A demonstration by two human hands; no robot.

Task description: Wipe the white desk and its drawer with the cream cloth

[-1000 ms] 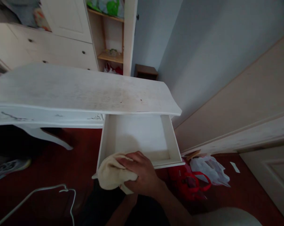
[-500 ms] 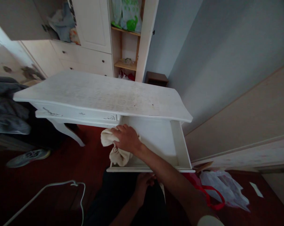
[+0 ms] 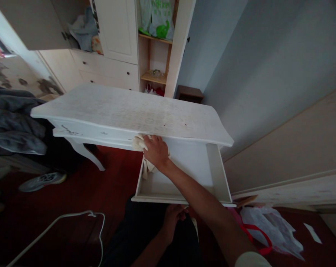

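My right hand (image 3: 157, 151) is closed on a cream cloth (image 3: 140, 142), pressing it over the left side wall of a pulled-out white drawer (image 3: 187, 163), close to the desk front. Part of the cloth hangs down inside the drawer. Below the drawer's front edge, above my dark-clad lap, is my left hand (image 3: 172, 218). Its fingers are curled; shadow and the drawer front hide whatever they may hold. The drawer belongs to a white desk (image 3: 134, 107) with a stained, worn top.
Behind the desk stand a white wardrobe (image 3: 115, 33) and shelves holding a plastic bag (image 3: 161, 18). Grey clothes (image 3: 15, 118) are heaped at the left, near a shoe (image 3: 42, 181). A white cable (image 3: 56, 218) lies at lower left. More plastic bags (image 3: 270, 226) sit on the floor at right.
My right hand has slid the cloth along the drawer's left wall, from nearer me toward the desk front. My left hand stays under the drawer front. The view has shifted slightly.
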